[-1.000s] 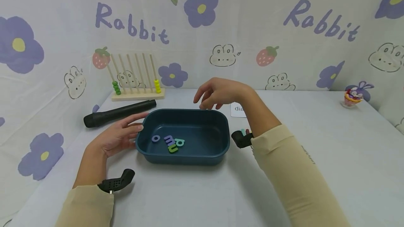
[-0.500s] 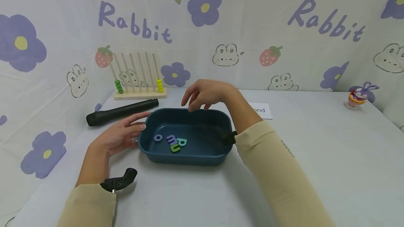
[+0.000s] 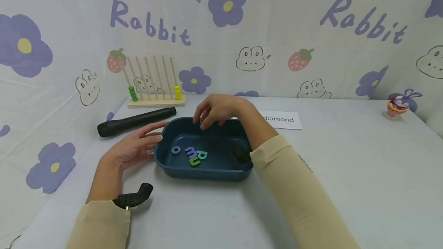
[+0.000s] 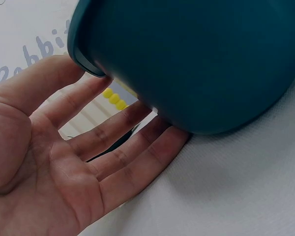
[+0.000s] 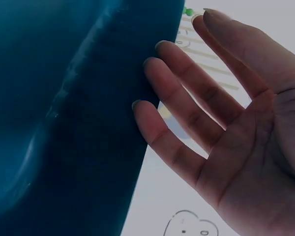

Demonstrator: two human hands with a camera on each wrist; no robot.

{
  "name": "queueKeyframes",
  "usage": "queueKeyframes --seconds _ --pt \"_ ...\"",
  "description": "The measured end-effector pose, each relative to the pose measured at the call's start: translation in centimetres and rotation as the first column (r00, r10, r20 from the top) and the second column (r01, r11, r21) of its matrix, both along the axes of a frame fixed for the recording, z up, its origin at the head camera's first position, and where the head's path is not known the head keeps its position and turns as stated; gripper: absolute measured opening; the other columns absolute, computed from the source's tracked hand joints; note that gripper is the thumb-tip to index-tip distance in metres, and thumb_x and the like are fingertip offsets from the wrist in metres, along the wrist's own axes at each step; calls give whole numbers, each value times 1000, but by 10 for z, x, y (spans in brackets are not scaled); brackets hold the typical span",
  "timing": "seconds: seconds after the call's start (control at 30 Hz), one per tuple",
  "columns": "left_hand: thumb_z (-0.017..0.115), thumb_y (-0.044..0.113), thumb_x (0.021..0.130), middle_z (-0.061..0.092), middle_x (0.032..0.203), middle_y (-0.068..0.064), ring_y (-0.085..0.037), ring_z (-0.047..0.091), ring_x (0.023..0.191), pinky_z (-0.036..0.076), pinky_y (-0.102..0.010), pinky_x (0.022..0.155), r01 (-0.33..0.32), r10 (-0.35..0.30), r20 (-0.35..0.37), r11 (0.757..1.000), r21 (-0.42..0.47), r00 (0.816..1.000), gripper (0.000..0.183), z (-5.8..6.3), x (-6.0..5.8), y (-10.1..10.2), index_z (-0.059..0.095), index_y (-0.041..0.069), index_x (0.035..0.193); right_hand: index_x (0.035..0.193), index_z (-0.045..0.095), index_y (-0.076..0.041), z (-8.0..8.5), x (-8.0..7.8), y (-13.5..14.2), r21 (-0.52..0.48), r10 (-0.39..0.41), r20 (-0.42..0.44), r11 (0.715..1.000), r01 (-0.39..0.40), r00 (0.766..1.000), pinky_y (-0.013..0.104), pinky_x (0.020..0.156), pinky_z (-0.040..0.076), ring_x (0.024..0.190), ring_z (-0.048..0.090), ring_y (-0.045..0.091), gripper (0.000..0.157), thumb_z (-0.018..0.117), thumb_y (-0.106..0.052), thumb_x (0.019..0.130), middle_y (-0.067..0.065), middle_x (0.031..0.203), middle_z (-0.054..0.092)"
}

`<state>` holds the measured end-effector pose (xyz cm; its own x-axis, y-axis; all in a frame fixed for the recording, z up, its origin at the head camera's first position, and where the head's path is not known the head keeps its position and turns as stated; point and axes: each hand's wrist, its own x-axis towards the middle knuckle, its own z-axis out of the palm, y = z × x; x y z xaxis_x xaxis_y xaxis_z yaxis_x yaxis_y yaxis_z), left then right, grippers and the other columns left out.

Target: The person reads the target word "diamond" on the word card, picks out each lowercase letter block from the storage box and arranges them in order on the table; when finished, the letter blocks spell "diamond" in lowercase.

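A dark blue rectangular basin (image 3: 204, 174) stands on the white table. Flat letters lie in its left half: a purple o (image 3: 172, 151), a purple m (image 3: 189, 153), a teal letter (image 3: 206, 154) and a green letter (image 3: 195, 162). My left hand (image 3: 134, 147) touches the basin's left end, its fingers extended along the outer wall and the thumb at the rim. Over the far rim hovers my right hand (image 3: 219, 110), fingers loosely bent and pointing down. The right wrist view shows nothing in that palm (image 5: 246, 162).
Behind the left hand lies a black microphone (image 3: 136, 121). A wooden abacus (image 3: 155, 103) with green and yellow beads stands at the back. The card reading "diamond" (image 3: 285, 120) lies behind the right forearm. Far right sits a small cupcake-like toy (image 3: 397, 107).
My right hand has moved left and slightly down over the basin's far rim, uncovering the diamond card. The left hand stays against the basin, and the letters have not moved within it.
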<state>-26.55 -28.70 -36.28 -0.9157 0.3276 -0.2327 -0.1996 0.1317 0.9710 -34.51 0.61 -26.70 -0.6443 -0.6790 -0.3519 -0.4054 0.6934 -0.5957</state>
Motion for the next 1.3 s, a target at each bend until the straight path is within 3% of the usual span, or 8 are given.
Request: queueKeyframes --seconds 0.3,0.8,1.0,1.3 --pt "62 27 105 37 164 -13 -26 54 132 53 -40 100 9 -9 1 1000 2 1000 62 0 -1 0 35 27 161 136 68 -18 -8 1 -17 85 111 58 990 -116 992 47 101 53 123 62 20 40 73 -19 96 5 139 67" --pt "62 27 104 36 165 -13 -33 48 139 53 -44 103 0 0 9 1000 0 1000 62 0 -1 0 36 28 161 135 69 -25 -26 1 -33 157 85 125 982 -104 989 46 102 54 129 59 23 42 72 -10 96 6 142 63" --pt "63 27 104 37 164 -11 -31 49 137 53 -42 102 -1 1 7 1000 -3 1000 61 0 -1 0 37 29 160 132 71 -28 -31 3 -39 170 73 127 981 -94 989 45 100 54 123 61 22 43 69 -3 96 5 138 63" --pt "62 27 104 38 163 -11 -29 50 136 53 -40 101 -2 2 4 1000 -4 1000 61 0 -1 0 37 28 160 129 74 -29 -36 3 -46 242 124 161 957 -161 979 37 87 50 107 54 17 47 61 3 98 2 125 62"
